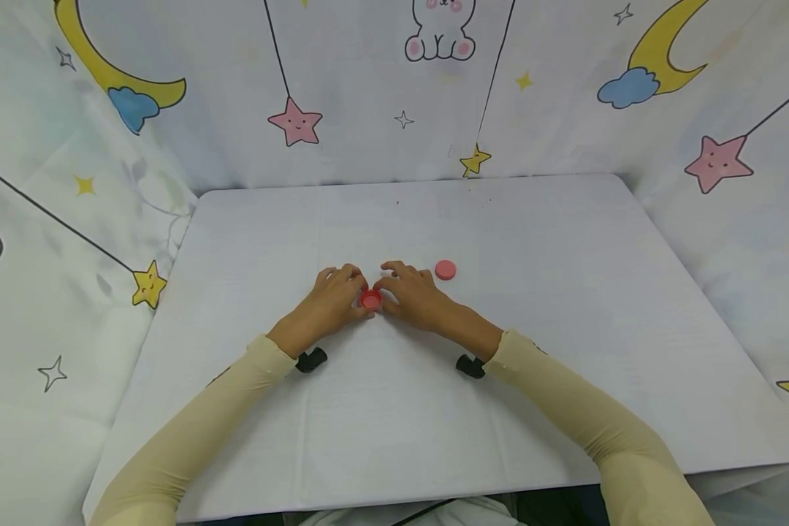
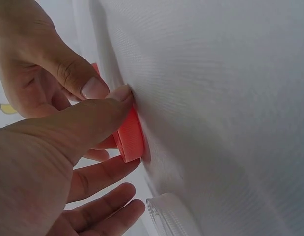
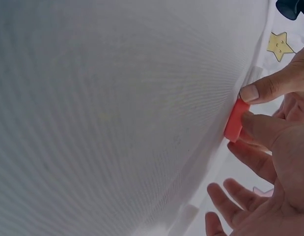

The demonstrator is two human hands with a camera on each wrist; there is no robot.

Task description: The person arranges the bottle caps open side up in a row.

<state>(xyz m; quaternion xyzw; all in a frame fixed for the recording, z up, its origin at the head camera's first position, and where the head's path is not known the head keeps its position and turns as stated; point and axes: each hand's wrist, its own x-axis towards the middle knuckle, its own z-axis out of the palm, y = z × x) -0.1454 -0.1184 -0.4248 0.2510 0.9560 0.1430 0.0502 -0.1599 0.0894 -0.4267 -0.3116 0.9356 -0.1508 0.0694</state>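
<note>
Between the hands, a round red screw cap (image 1: pixel 370 299) lies on the white table, its recessed face up. Its ribbed side (image 2: pixel 129 135) shows in the left wrist view. My left hand (image 1: pixel 332 298) pinches the cap from the left, thumb at the near edge and index finger at the far edge. From the other side, my right hand (image 1: pixel 417 296) holds it between thumb and index finger, its other fingers spread loosely. In the right wrist view the cap (image 3: pixel 234 121) is partly covered by both thumbs.
A second red cap (image 1: pixel 445 269) lies on the table just beyond the right hand. In the left wrist view, a clear or whitish ribbed round piece (image 2: pixel 172 216) lies near the left fingers. Printed cloth (image 1: pixel 368 88) hangs along the table's back and sides.
</note>
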